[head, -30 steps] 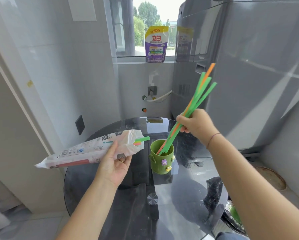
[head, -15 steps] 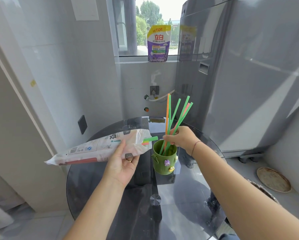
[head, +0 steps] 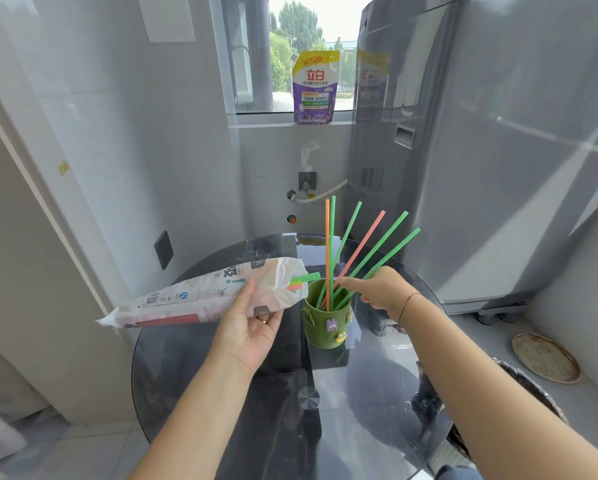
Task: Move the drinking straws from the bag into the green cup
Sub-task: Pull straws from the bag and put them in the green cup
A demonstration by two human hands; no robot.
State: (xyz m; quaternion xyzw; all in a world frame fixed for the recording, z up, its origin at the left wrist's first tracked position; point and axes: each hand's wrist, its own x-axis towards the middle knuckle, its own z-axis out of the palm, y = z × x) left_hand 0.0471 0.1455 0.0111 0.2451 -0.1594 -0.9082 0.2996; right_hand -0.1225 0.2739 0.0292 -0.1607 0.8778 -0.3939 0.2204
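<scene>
Two bare forearms seen, no sleeves. Left hand (head: 247, 332): thin gold-coloured ring (head: 263, 320) worn on one finger, at 3 o'clock of palm. Right hand (head: 382, 289): thin dark red string bracelet (head: 406, 304) tied round wrist. No gloves worn.

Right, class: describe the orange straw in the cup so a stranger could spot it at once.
Find the round dark glass table, then the green ceramic cup on it. Of the thin plastic straws fanning out, the orange straw stands most upright, beside a green one; the pink one leans right.

Glossy dark glass table (head: 193, 358); crinkly plastic bag (head: 200, 296); matt plastic straws (head: 377, 252); green cup (head: 325, 323) matt.
</scene>
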